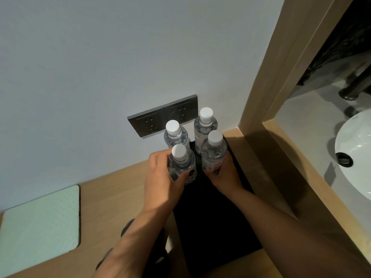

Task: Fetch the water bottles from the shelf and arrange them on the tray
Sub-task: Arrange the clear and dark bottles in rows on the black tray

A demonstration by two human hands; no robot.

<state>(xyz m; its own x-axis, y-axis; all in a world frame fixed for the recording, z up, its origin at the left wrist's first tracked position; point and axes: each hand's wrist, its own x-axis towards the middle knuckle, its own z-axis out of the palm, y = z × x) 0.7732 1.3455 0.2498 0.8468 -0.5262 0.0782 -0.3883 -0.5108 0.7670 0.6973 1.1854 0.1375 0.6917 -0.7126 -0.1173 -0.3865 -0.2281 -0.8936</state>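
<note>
Several clear water bottles with white caps stand upright at the far end of a black tray (pixel 212 221) on the wooden counter. My left hand (pixel 160 177) grips the near-left bottle (pixel 181 163) around its body. Around the lower body of the near-right bottle (pixel 213 152) curl the fingers of my right hand (pixel 224 175). Behind them, close to the wall, stand the far-left bottle (pixel 174 133) and the far-right bottle (pixel 205 125). The bottles' bases are hidden by my hands and by each other.
Two grey wall sockets (pixel 160 117) sit just behind the bottles. A pale green mat (pixel 40 223) lies on the counter at the left. A wooden frame (pixel 281 97) rises at the right, with a white basin (pixel 357 157) beyond it.
</note>
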